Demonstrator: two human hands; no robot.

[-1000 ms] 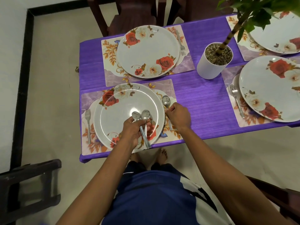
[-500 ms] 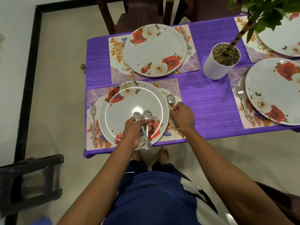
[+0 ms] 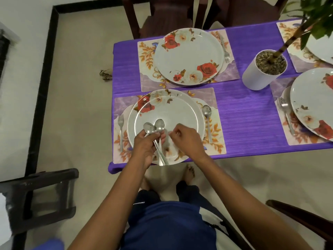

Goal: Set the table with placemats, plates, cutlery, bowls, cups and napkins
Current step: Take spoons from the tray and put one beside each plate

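Your left hand (image 3: 144, 144) grips a bunch of spoons (image 3: 156, 134) by their handles, fingers curled round them, bowls pointing to 12 o'clock above the near plate (image 3: 167, 112). Your right hand (image 3: 187, 139) hovers just at 3 o'clock of them over the same plate, fingers loosely curled and holding nothing. One spoon (image 3: 207, 120) lies on the placemat (image 3: 214, 134) at the plate's 3 o'clock; a fork (image 3: 121, 130) lies at its 9 o'clock. At 12 o'clock sits a second plate (image 3: 189, 56) with its own fork (image 3: 225, 49). A white plant pot (image 3: 259, 74) stands at 2 o'clock on the purple tablecloth (image 3: 243, 114).
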